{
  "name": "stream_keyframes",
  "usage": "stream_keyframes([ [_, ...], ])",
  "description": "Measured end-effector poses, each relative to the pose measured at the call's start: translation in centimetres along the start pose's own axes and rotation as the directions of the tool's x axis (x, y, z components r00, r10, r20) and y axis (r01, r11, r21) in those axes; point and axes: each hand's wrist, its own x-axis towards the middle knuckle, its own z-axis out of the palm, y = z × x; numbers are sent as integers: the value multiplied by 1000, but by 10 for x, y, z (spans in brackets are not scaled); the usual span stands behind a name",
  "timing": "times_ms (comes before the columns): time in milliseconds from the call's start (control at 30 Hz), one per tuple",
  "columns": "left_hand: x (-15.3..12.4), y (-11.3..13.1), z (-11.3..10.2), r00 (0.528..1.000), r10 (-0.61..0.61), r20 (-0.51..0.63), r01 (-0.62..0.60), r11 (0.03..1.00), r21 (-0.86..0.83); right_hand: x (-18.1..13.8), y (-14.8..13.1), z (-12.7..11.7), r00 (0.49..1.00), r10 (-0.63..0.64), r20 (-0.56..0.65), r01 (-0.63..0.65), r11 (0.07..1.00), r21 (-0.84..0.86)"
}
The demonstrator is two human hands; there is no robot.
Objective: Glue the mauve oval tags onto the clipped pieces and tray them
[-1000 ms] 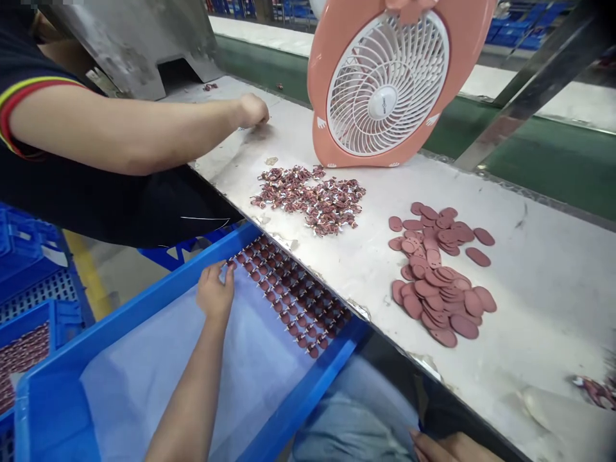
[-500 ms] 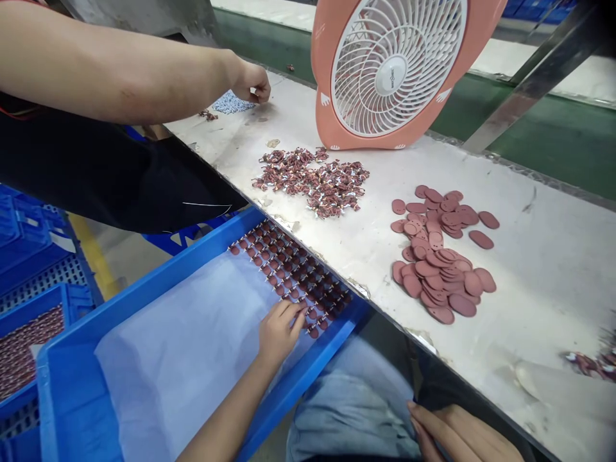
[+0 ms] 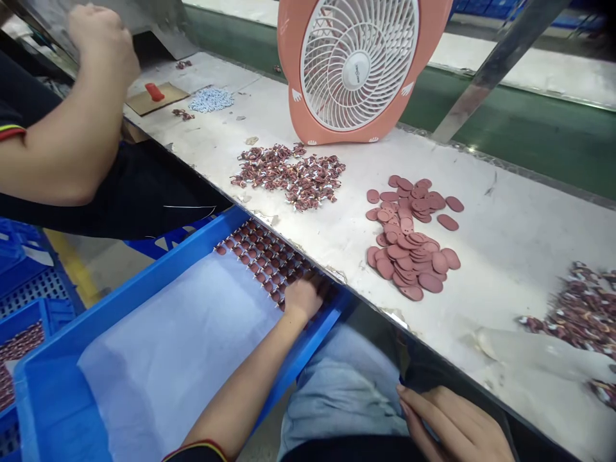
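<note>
My left hand [image 3: 302,299] is over the right end of the blue tray [image 3: 144,292], its fingers curled among rows of small dark red-brown pieces [image 3: 260,250]. What those fingers hold, if anything, is hidden. These rounded pieces with pale bits lie on a white sheet [image 3: 183,340]. Below the table edge, near my lap, my right hand [image 3: 457,420] has its thumb and forefinger pressed together; I cannot make out what is between them. On the table, flat red-brown oval discs [image 3: 409,247], some with small holes, lie in a heap closest to my right hand.
A pile of small brown-and-white pieces [image 3: 293,173] lies before an orange fan [image 3: 356,70]; another pile [image 3: 582,308] is at right. A co-worker's raised hand [image 3: 103,42] is at upper left, near blue-white bits [image 3: 210,99]. The table edge [image 3: 337,276] overhangs the tray.
My left hand has moved right and away from me over the rows, its fingers now curled. The co-worker's hand has lifted off the table. The view has shifted to the right.
</note>
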Motion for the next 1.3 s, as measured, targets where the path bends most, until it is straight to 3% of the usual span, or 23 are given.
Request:
stream_keyframes([
  [400, 14, 6, 25, 997, 44, 66, -48, 998, 52, -1, -1, -4, 999, -5, -37, 6, 1000, 6],
  [567, 12, 11, 18, 998, 56, 20, -56, 998, 38, -7, 2, -3, 999, 3, -32, -2, 1000, 14],
  [667, -5, 2, 2, 998, 32, -55, -31, 999, 27, -13, 5, -1, 1000, 13, -7, -13, 1000, 15],
  [800, -48, -32, -14, 981, -28, -191, 29, 1000, 4, -13, 6, -2, 1000, 1, 3, -1, 999, 39],
  [967, -94, -66, -8, 970, -55, -238, 54, 998, -11, -7, 5, -3, 1000, -20, -7, 20, 998, 59],
  [1167, -99, -65, 5, 987, 13, -158, -13, 1000, -1, -9, 4, -5, 999, -42, 10, 42, 998, 42],
  [1300, -100, -66, 6, 986, -16, -166, 17, 1000, 2, -16, 6, -5, 998, -51, 39, 50, 998, 24],
])
